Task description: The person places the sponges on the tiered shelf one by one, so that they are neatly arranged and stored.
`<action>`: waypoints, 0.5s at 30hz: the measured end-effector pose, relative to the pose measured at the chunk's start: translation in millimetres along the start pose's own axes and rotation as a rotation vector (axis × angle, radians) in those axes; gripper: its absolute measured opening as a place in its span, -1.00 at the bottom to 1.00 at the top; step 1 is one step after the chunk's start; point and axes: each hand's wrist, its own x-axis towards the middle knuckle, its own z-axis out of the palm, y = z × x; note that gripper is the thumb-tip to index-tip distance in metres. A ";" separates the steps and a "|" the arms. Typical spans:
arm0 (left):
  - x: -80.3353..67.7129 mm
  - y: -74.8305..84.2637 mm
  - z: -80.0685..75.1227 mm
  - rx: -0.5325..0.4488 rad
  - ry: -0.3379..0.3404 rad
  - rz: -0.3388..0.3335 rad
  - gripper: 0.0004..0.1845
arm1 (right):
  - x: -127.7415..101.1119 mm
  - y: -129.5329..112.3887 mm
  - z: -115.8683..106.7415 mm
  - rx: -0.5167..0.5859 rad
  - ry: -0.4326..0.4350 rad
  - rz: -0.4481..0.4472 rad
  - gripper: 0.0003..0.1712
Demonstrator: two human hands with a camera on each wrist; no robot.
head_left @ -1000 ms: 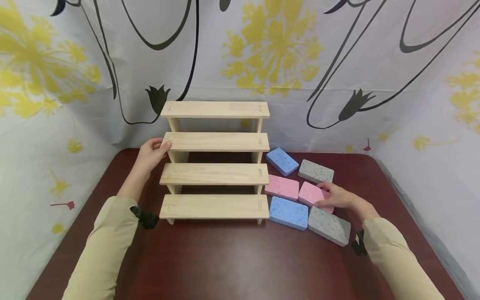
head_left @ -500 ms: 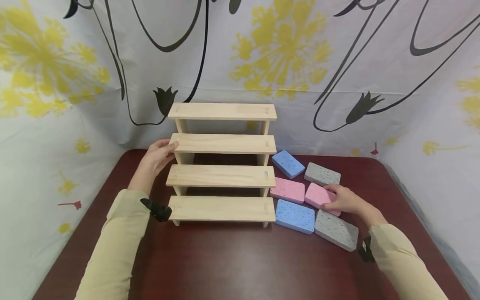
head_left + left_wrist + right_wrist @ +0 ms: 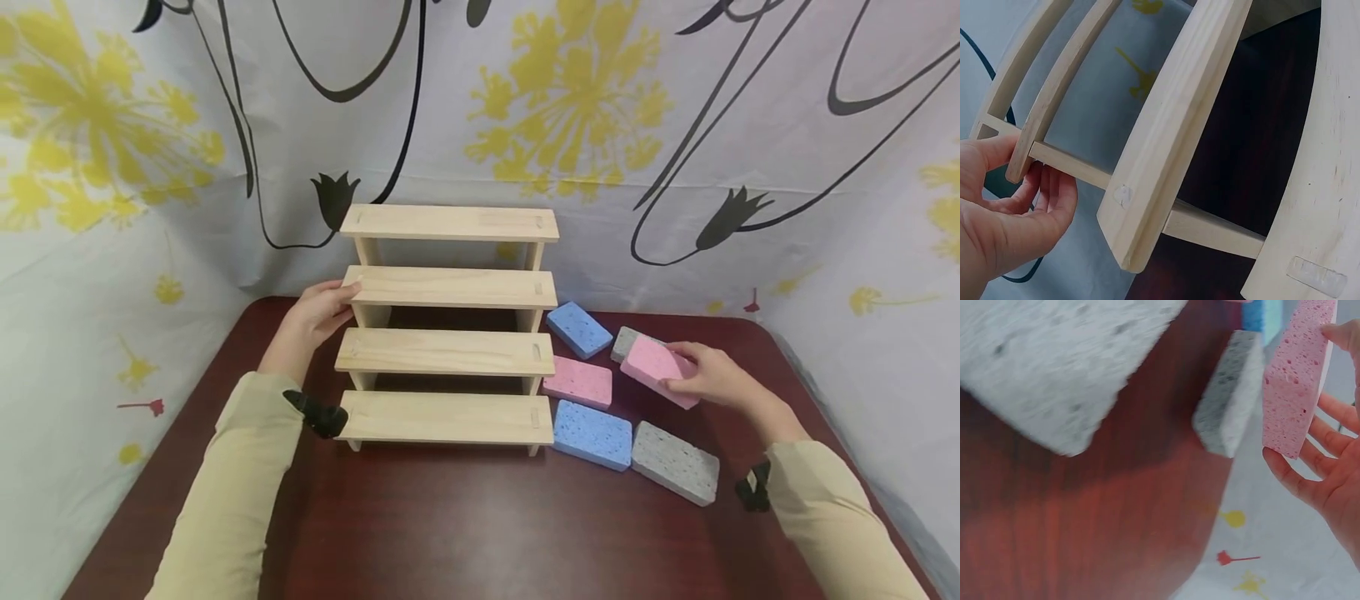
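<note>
A light wooden rack with several stepped shelves (image 3: 446, 352) stands on the dark red table. My left hand (image 3: 318, 314) grips the left end of its second shelf from the top, thumb over the board and fingers beneath, as the left wrist view (image 3: 1022, 212) confirms. My right hand (image 3: 712, 379) holds a pink sponge (image 3: 654, 367) by its right end, raised above the table and tilted. In the right wrist view the pitted pink sponge (image 3: 1297, 381) sits between thumb and fingers. Behind it a grey sponge (image 3: 624, 342) is partly hidden.
Right of the rack lie a second pink sponge (image 3: 578, 382), a small blue sponge (image 3: 579, 328), a larger blue sponge (image 3: 593, 434) and a front grey sponge (image 3: 676, 462). A patterned cloth (image 3: 450, 108) hangs behind and beside the table (image 3: 450, 525).
My right hand has lifted the pink sponge off the table, up and away from between the others. My left hand keeps its grip on the shelf. The head view has shifted slightly.
</note>
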 end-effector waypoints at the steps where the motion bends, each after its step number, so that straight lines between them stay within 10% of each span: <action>1: 0.5 0.7 0.1 -0.006 0.000 -0.003 -0.34 | 1.5 -2.8 -2.7 0.007 0.009 -0.002 -0.22; 15: -0.9 -0.4 2.1 0.008 -0.014 0.002 -0.37 | 23.4 -70.2 -44.2 -0.022 0.217 -0.194 -0.27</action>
